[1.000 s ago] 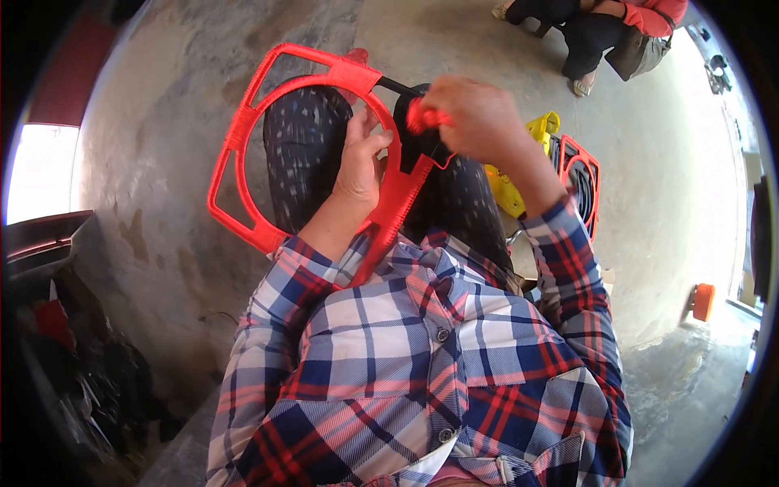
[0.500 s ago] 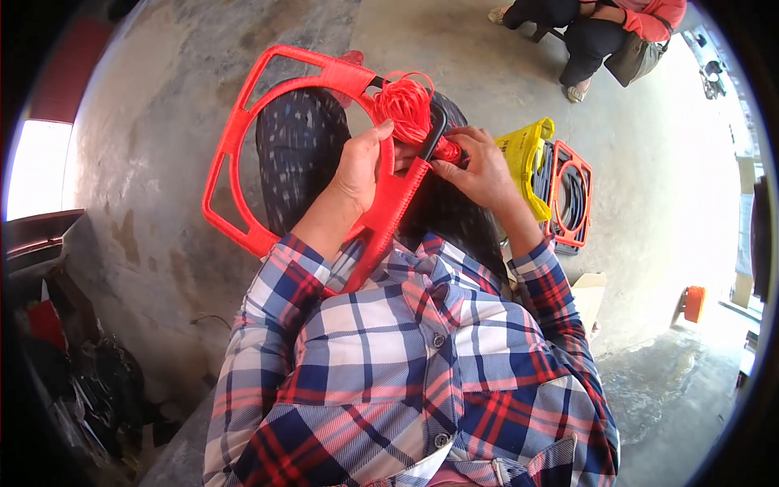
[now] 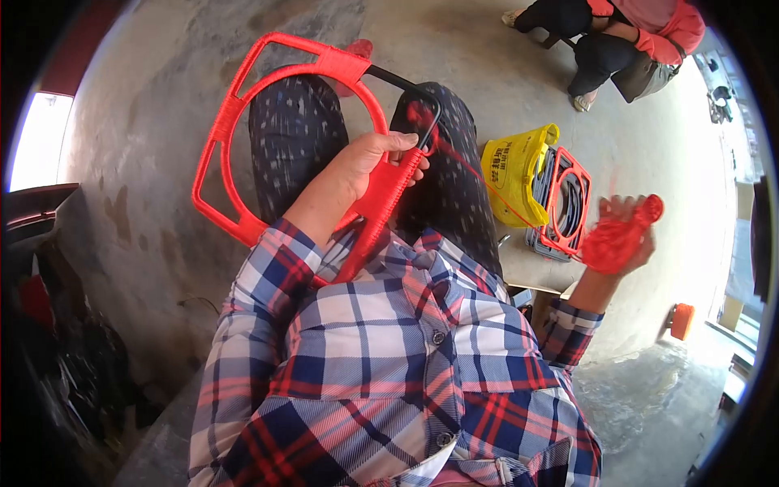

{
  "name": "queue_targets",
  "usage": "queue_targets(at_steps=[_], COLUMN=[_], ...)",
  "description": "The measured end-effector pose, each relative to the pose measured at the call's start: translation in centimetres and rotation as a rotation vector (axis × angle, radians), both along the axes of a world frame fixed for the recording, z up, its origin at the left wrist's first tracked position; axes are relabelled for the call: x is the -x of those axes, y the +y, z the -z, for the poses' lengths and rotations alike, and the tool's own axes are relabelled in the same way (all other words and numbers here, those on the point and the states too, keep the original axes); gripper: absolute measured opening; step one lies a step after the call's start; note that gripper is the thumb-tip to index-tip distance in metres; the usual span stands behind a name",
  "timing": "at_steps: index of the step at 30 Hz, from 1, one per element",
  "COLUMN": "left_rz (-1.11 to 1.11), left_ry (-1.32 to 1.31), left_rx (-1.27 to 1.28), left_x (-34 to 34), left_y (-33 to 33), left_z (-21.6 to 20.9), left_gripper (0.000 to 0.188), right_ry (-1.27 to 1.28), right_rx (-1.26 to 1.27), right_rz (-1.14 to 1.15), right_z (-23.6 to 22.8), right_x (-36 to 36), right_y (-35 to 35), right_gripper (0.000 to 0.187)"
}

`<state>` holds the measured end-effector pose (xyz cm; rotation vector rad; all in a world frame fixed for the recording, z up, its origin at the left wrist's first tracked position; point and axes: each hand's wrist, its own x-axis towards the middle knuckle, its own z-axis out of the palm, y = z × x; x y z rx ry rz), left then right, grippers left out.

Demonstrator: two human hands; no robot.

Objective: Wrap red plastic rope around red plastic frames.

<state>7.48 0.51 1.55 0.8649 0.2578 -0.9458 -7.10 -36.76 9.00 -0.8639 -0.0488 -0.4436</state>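
Note:
A square frame with a ring inside it (image 3: pixel 381 199) rests tilted over my lap, most of it wrapped in red cord. Bare black bar (image 3: pixel 399 79) shows at its far right corner. My left hand (image 3: pixel 357 169) is closed around the wrapped side, thumb near that corner. Out to the right, my right hand (image 3: pixel 639 256) grips a bundle of red cord (image 3: pixel 607 247), somewhat blurred by motion. A taut red strand (image 3: pixel 469 169) runs from the frame's corner across to the bundle.
Right of my knees stands a yellow bag (image 3: pixel 511 183) against a stack of black frames with a red one (image 3: pixel 572 199). A seated person (image 3: pixel 608 40) is at the far right. An orange-red block (image 3: pixel 682 321) lies farther right; dark clutter (image 3: pixel 73 349) fills the lower left.
My right hand has swung from the frame's corner far out to the right with the cord bundle, drawing the strand out. The left hand keeps its hold on the frame.

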Motion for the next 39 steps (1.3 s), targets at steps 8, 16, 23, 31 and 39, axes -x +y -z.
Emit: queue_targets(at_steps=[8, 16, 23, 31, 39], left_rz=[0.09, 0.04, 0.028, -0.003, 0.04], left_ry=[-0.055, 0.01, 0.033, 0.02, -0.024], left_rx=[-0.046, -0.125, -0.069, -0.022, 0.051], left_x=[0.1, 0.1, -0.4, -0.2, 0.9], left_y=[-0.4, -0.6, -1.1, 0.2, -0.2], left_z=[-0.1, -0.9, 0.4, -0.2, -2.8], left_gripper=[0.017, 0.025, 0.021, 0.016, 0.016], right_ry=[0.501, 0.473, 0.457, 0.666, 0.4], right_rx=[0.468, 0.787, 0.792, 0.527, 1.432], right_rz=[-0.078, -0.359, -0.174, -0.374, -0.298], right_z=[2.0, 1.0, 3.8, 1.4, 1.3], right_x=[-4.7, -3.7, -3.6, -4.2, -9.0], right_y=[11.7, 15.2, 9.6, 10.3, 16.9], right_gripper=[0.027, 0.014, 0.014, 0.036, 0.083])
